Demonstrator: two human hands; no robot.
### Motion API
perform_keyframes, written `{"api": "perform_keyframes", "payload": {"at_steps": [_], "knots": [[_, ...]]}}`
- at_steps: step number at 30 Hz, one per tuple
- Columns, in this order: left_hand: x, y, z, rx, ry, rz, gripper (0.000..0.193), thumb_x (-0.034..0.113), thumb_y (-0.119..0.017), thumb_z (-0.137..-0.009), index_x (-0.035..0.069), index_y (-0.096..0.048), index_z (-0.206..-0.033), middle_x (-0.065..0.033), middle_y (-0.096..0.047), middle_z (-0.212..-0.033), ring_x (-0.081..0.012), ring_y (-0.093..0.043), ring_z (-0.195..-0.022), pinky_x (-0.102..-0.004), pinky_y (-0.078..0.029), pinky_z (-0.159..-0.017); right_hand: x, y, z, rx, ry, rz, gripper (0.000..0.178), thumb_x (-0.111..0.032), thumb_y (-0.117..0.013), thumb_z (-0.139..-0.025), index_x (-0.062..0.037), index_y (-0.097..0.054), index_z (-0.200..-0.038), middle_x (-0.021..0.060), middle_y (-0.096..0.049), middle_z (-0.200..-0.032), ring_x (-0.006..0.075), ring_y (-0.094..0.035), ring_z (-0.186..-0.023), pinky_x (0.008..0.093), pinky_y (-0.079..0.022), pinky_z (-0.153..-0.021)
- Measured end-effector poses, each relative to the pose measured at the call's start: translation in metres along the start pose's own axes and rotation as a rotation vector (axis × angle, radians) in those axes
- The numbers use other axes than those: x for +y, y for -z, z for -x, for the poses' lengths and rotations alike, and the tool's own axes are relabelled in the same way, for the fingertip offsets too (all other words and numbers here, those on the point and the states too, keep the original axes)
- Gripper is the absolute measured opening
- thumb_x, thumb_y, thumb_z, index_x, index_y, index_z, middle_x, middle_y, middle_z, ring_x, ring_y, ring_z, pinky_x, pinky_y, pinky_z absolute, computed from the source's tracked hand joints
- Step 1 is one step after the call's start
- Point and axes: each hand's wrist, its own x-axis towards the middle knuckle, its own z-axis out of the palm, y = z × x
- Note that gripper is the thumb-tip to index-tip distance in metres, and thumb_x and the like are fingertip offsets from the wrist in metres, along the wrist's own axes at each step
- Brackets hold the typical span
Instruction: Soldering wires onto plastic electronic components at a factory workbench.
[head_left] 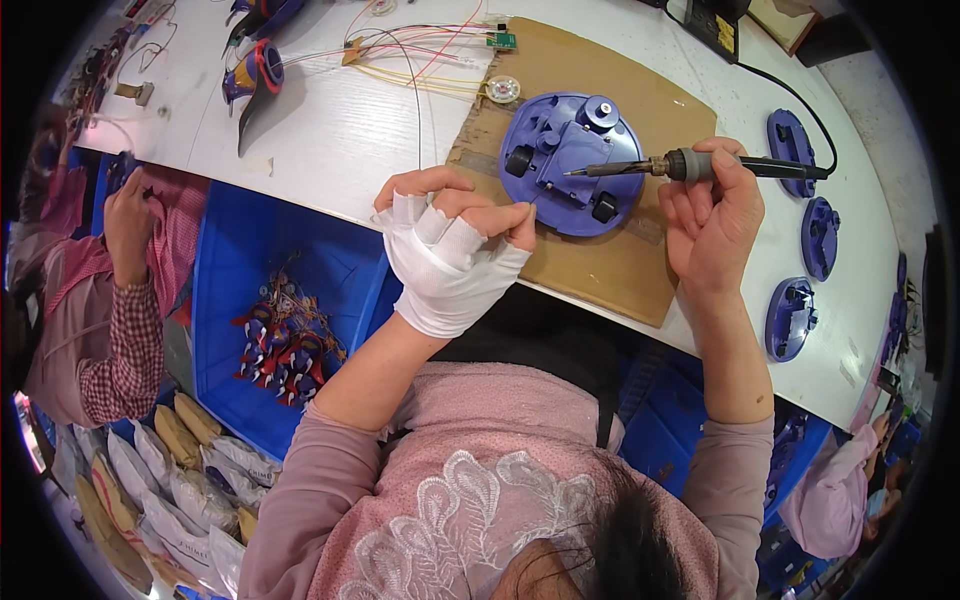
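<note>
A round purple plastic base (572, 140) lies on the cardboard sheet (620, 275), showing small black wheels and a raised rectangular middle part. My right hand (715, 215) grips a soldering iron (650, 166) by its grey and black handle. Its metal tip points left, over the middle of the base. My left hand (450, 240), in a white glove with bare fingertips, is closed at the near left rim of the base. Thumb and forefinger pinch together there; what they hold, if anything, is too small to make out.
Beyond the base lie a round disc (502, 89), a green circuit board (502, 41) and loose wires. More purple bases (820, 238) line the table's right side. A blue bin (225, 330) with red and blue parts stands below, left. A co-worker's hand (127, 225) is at far left.
</note>
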Motion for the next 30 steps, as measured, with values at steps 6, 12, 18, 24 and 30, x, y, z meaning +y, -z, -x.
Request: {"api": "perform_keyframes", "payload": {"at_steps": [6, 12, 18, 24, 30], "knots": [[0.006, 0.014, -0.011, -0.085, 0.08, 0.022, 0.027, 0.008, -0.076, -0.055, 0.022, -0.06, -0.073, 0.0051, -0.051, -0.073, -0.0202, -0.055, -0.076, -0.0366, -0.036, -0.072, 0.0, 0.004, -0.004, 0.017, -0.012, -0.032, 0.018, -0.023, -0.045, -0.093, -0.006, -0.052, -0.091, -0.0057, -0.029, -0.048, 0.0049, -0.02, -0.038, 0.0209, -0.022, -0.04], [-0.023, 0.021, -0.034, 0.031, 0.022, -0.109, 0.021, 0.012, -0.075, -0.061, 0.02, -0.063, -0.075, 0.0028, -0.056, -0.078, -0.0223, -0.054, -0.081, -0.0362, -0.037, -0.073, -0.002, 0.009, -0.003, 0.027, 0.0, -0.054, 0.018, -0.023, -0.045, -0.093, -0.006, -0.052, -0.091, -0.0057, -0.029, -0.048, 0.0048, -0.02, -0.038, 0.0211, -0.021, -0.04], [-0.065, 0.023, -0.058, -0.098, 0.19, -0.524, 0.014, 0.016, -0.071, -0.069, 0.018, -0.069, -0.084, 0.0002, -0.061, -0.087, -0.0242, -0.054, -0.09, -0.038, -0.042, -0.074, -0.006, 0.02, 0.001, -0.024, 0.039, -0.096, 0.018, -0.023, -0.046, -0.093, -0.0058, -0.052, -0.091, -0.0056, -0.029, -0.047, 0.0048, -0.02, -0.038, 0.0213, -0.021, -0.04], [-0.088, 0.001, -0.108, -0.095, -0.318, -0.406, 0.013, 0.014, -0.07, -0.072, 0.013, -0.068, -0.085, -0.0029, -0.063, -0.087, -0.0245, -0.055, -0.09, -0.0366, -0.045, -0.076, -0.008, 0.024, 0.003, -0.033, 0.054, -0.092, 0.018, -0.023, -0.045, -0.093, -0.006, -0.051, -0.09, -0.0058, -0.029, -0.047, 0.0048, -0.02, -0.038, 0.0213, -0.02, -0.04], [-0.083, -0.006, -0.179, -0.599, -0.639, -0.447, 0.019, 0.019, -0.063, -0.081, 0.011, -0.064, -0.098, -0.0087, -0.063, -0.108, -0.0232, -0.058, -0.101, -0.032, -0.049, -0.082, -0.012, 0.019, 0.003, 0.003, 0.04, -0.1, 0.018, -0.022, -0.045, -0.092, -0.0063, -0.051, -0.087, -0.0054, -0.029, -0.047, 0.0048, -0.02, -0.037, 0.022, -0.02, -0.039]]}}
